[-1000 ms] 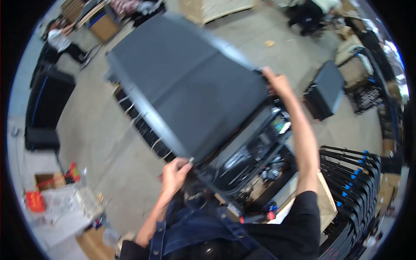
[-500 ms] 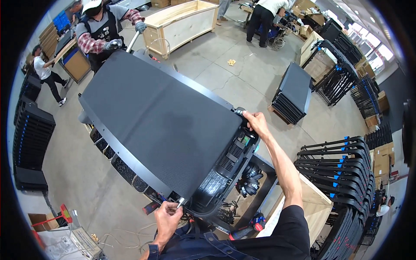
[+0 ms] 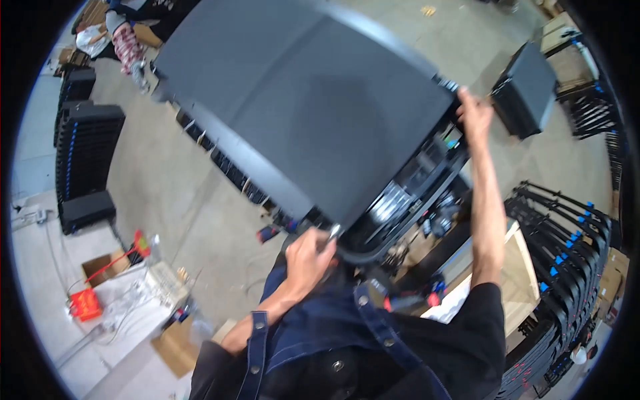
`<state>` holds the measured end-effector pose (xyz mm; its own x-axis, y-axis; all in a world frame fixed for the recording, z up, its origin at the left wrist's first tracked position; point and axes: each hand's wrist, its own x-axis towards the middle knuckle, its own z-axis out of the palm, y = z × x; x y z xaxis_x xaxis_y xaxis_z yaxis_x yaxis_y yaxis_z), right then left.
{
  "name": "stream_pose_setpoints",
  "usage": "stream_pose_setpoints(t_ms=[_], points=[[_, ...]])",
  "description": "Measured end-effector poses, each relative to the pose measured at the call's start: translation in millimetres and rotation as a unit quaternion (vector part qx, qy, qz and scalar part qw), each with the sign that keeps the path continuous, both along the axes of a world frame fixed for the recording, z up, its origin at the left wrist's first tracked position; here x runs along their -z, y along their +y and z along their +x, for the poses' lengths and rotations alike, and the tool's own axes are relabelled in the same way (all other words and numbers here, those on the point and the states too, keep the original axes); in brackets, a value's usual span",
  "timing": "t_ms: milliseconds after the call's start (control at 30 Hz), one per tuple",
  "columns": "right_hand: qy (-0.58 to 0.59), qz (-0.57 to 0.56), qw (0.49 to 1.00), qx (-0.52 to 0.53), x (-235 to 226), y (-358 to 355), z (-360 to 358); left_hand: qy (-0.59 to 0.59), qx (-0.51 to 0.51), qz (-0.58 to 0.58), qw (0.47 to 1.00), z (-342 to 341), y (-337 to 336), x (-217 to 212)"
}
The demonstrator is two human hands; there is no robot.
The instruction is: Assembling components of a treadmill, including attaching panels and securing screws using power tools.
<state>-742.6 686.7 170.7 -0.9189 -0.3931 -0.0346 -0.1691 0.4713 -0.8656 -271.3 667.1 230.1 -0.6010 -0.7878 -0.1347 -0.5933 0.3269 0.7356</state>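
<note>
A treadmill deck with a wide black belt (image 3: 320, 127) and grey side rails (image 3: 257, 157) lies in front of me. At its near left corner, the fingers of my left hand (image 3: 308, 261) pinch a short silver metal shaft end (image 3: 334, 231) that sticks out beside the belt. My right hand (image 3: 475, 119) is at the far right corner, its fingers bent over the black end piece there; the picture is blurred, and what the fingertips grip is hidden. Between my hands, the open motor compartment (image 3: 393, 207) shows a shiny dark cover.
Black treadmill frames (image 3: 567, 253) stand in a row at the right, beside a wooden crate (image 3: 523, 280). Stacked dark decks (image 3: 527, 90) sit farther back. A red-handled power tool (image 3: 413, 301) lies near my waist. A co-worker's plaid sleeve (image 3: 127, 50) shows at the upper left.
My view has swung down and to the left, so the deck appears higher and more to the right. Both hands stay at the same deck corners. The co-worker is now mostly out of view.
</note>
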Motion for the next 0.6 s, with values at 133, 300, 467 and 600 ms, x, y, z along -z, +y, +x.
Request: stream_pose_setpoints(t_ms=[133, 300, 467, 600], points=[[-0.013, 0.001, 1.000, -0.024, -1.0, -9.2, -11.2, -0.035, -0.025, 0.084, 0.996, -8.1, -6.6, 0.0], [-0.019, -0.007, 1.000, -0.022, 4.2, -3.9, -10.8, 0.017, -0.039, 0.129, 0.991, 1.9, -5.1, 8.5], [0.010, -0.214, 0.977, -0.002, 14.0, 36.6, -1.0, -0.051, 0.036, -0.043, 0.997, -9.7, -17.6, 9.1], [0.101, -0.196, 0.962, 0.161, 20.1, 106.1, 104.2, -0.148, 0.115, -0.160, 0.969, -8.4, -31.4, 8.3]])
